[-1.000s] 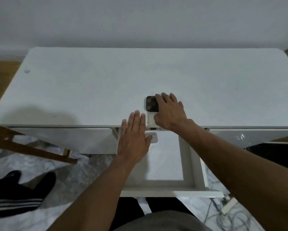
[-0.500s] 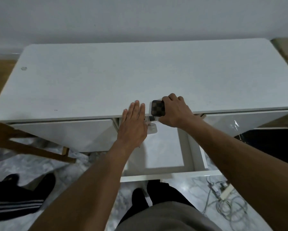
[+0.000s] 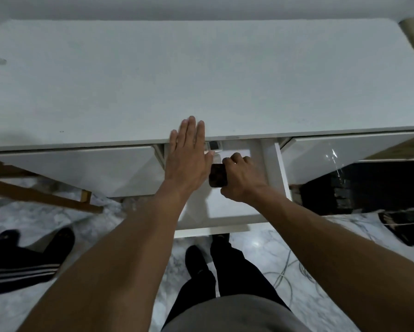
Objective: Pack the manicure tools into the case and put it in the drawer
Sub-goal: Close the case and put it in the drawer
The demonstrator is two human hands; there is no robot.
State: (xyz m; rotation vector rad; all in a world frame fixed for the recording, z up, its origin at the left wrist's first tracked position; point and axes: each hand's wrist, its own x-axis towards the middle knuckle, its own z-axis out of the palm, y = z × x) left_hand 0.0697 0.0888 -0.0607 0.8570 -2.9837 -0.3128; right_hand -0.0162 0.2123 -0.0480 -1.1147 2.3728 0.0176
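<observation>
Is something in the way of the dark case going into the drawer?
Nothing visible. The right hand holds the case over the open drawer's bare floor; the left hand is beside it, and a small pale object sits further back.

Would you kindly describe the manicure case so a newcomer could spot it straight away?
Find the white desk and its open middle drawer. Over that drawer, the right hand grips the case. It is the only small dark thing among white surfaces.
</observation>
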